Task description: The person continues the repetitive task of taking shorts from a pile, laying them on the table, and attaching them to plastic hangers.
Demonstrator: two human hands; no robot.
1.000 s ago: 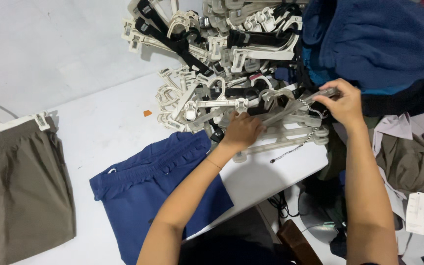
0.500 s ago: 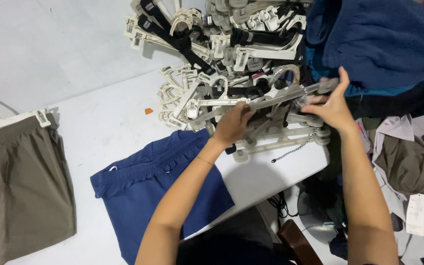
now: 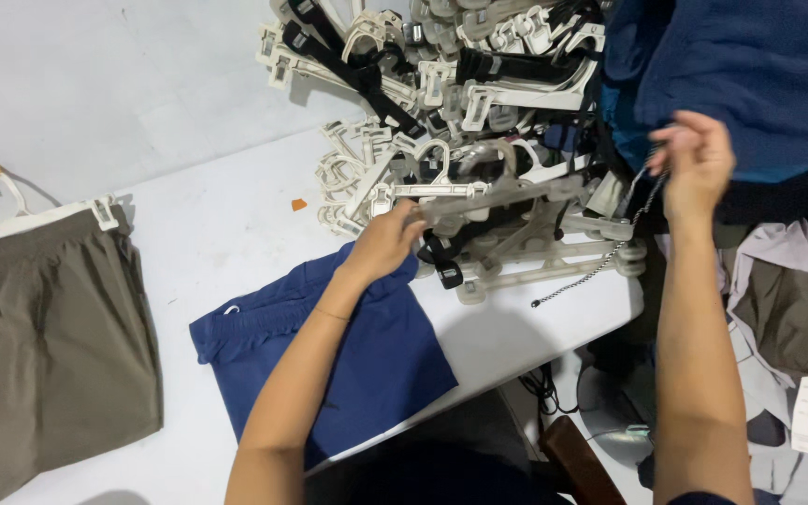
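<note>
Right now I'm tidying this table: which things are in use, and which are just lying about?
In use: left hand on a white clip hanger; right hand pinching a speckled cord.

Lying about: hanger pile, navy shorts, olive shorts, orange scrap.

Your left hand [image 3: 383, 245] and right hand [image 3: 699, 159] are bare, both forearms uncovered to the elbow; a thin band circles your left wrist.

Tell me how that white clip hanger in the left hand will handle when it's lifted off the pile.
The white hanger probably stays stiff: it spans straight from the left hand. It looks thin, so likely light. It may snag, since the hanger pile beneath is tangled and a black cord trails by the right hand.
</note>
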